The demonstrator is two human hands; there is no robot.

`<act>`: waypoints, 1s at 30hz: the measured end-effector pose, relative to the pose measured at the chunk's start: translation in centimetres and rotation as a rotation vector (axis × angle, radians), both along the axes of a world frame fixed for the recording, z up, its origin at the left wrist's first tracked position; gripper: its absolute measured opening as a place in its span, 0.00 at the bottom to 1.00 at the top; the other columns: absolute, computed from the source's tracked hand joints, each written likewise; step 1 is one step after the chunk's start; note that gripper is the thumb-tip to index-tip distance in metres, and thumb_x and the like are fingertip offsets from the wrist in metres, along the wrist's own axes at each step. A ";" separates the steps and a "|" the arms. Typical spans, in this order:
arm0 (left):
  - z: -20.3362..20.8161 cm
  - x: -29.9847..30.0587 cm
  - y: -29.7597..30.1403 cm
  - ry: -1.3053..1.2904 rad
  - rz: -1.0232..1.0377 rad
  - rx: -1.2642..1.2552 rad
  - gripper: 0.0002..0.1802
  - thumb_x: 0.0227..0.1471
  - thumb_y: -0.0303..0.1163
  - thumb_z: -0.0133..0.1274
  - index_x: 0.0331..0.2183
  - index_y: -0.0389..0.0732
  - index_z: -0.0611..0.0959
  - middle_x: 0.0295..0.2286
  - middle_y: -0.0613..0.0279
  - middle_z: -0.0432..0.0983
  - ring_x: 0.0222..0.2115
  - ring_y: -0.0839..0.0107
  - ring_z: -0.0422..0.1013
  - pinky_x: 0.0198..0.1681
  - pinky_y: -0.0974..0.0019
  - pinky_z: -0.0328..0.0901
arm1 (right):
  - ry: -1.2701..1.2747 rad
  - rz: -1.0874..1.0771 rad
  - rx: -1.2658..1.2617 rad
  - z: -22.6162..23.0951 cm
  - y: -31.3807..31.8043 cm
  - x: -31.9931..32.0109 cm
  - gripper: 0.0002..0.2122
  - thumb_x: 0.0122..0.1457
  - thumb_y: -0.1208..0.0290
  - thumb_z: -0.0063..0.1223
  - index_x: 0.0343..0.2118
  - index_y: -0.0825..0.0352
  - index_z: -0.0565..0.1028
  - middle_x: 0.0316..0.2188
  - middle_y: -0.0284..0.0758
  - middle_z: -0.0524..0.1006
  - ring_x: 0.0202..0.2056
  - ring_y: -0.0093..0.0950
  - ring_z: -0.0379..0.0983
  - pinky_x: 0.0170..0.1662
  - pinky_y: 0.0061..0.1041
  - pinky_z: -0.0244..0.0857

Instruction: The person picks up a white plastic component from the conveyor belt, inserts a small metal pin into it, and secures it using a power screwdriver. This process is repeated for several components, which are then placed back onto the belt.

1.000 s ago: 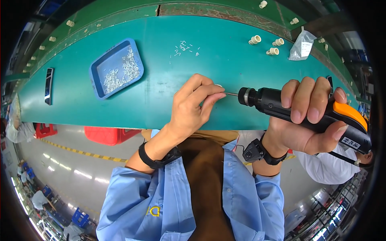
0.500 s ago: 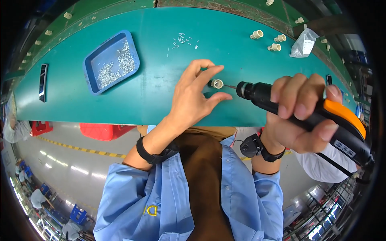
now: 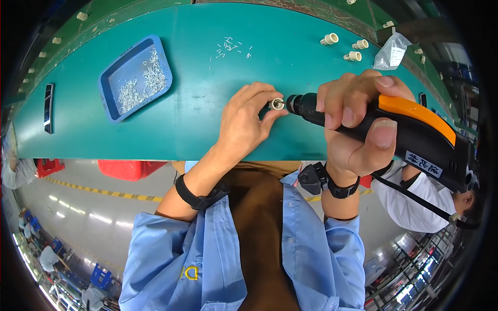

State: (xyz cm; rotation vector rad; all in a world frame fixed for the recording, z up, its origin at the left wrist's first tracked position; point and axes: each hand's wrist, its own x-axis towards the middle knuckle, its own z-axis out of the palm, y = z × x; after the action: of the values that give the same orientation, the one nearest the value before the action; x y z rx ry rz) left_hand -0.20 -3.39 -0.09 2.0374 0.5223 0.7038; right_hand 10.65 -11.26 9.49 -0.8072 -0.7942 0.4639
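Note:
A small cream cylindrical fitting (image 3: 277, 104) stands on the green bench, its open end facing me. The thumb and fingers of my left hand (image 3: 248, 116) close around its left side. My right hand (image 3: 363, 122) grips a black and orange electric screwdriver (image 3: 332, 118), which points left. Its tip reaches into the fitting's opening, so the end of the bit is hidden. A blue tray (image 3: 110, 97) to the left holds a heap of small silvery screws or pins (image 3: 140, 88). Several more of these pieces (image 3: 228, 46) lie loose on the far middle of the bench.
Three similar cream fittings (image 3: 353, 56) and a clear plastic bag (image 3: 391, 52) are at the far right of the green bench (image 3: 197, 119). A dark phone-like object (image 3: 49, 109) lies at the left. Red stools (image 3: 127, 169) stand below the edge. A person in white (image 3: 415, 202) sits behind on the right.
My right hand has moved the screwdriver left, bringing its bit from just beside the fitting into the opening. My left fingers have closed from a spread pose onto the fitting.

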 end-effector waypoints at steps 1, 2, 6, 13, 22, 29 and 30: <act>0.0 0.0 0.0 0.000 -0.001 -0.001 0.15 0.35 0.20 0.61 0.32 0.34 0.80 0.33 0.59 0.74 0.30 0.63 0.70 0.29 0.68 0.67 | 0.014 0.007 0.005 -0.1 0.0 0.0 0.20 0.49 0.67 0.59 0.43 0.67 0.65 0.17 0.30 0.64 0.17 0.23 0.61 0.21 0.21 0.57; 0.0 0.1 -0.1 -0.010 0.004 -0.002 0.14 0.35 0.22 0.61 0.31 0.35 0.80 0.32 0.59 0.74 0.29 0.62 0.70 0.30 0.66 0.66 | 0.013 0.007 0.004 -0.2 0.0 0.2 0.20 0.49 0.67 0.59 0.43 0.67 0.65 0.17 0.30 0.64 0.17 0.23 0.61 0.21 0.21 0.57; 0.0 0.2 -0.2 -0.026 0.014 -0.007 0.13 0.35 0.25 0.62 0.29 0.36 0.80 0.28 0.60 0.73 0.28 0.59 0.70 0.31 0.62 0.64 | -0.270 0.076 -0.067 -0.6 -0.2 1.3 0.19 0.55 0.56 0.46 0.45 0.62 0.66 0.20 0.28 0.63 0.17 0.22 0.60 0.23 0.26 0.58; 0.2 0.1 -0.3 0.031 0.015 -0.068 0.13 0.35 0.26 0.62 0.29 0.37 0.80 0.26 0.59 0.72 0.28 0.59 0.69 0.30 0.61 0.64 | -0.259 -0.002 -0.119 -0.4 -0.1 0.7 0.18 0.55 0.58 0.47 0.45 0.64 0.65 0.20 0.30 0.65 0.18 0.23 0.62 0.23 0.27 0.59; 0.2 0.1 0.0 -0.018 0.022 0.058 0.13 0.35 0.26 0.62 0.29 0.36 0.80 0.27 0.59 0.72 0.28 0.60 0.68 0.30 0.61 0.63 | -0.407 -0.123 -0.163 -1.2 1.1 1.1 0.14 0.55 0.66 0.49 0.41 0.66 0.66 0.19 0.31 0.65 0.16 0.21 0.61 0.21 0.24 0.58; 0.1 0.0 0.2 0.016 0.015 0.072 0.13 0.35 0.27 0.62 0.29 0.36 0.80 0.29 0.62 0.69 0.30 0.62 0.66 0.30 0.62 0.63 | -0.355 -0.047 -0.169 -0.7 2.5 0.6 0.10 0.54 0.72 0.49 0.37 0.67 0.66 0.17 0.32 0.64 0.14 0.20 0.59 0.19 0.20 0.55; 0.1 0.0 0.2 0.017 0.016 0.070 0.13 0.35 0.27 0.62 0.29 0.36 0.80 0.29 0.62 0.68 0.30 0.62 0.66 0.30 0.62 0.63 | -0.357 -0.044 -0.168 -0.7 2.6 0.5 0.10 0.54 0.72 0.49 0.37 0.67 0.66 0.17 0.32 0.64 0.14 0.20 0.59 0.19 0.20 0.55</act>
State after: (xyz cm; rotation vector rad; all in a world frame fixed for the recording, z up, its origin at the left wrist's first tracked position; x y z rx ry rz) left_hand -0.21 -3.19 0.02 2.1086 0.5310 0.7238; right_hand 11.15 -8.62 8.76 -1.0795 -1.0745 0.3533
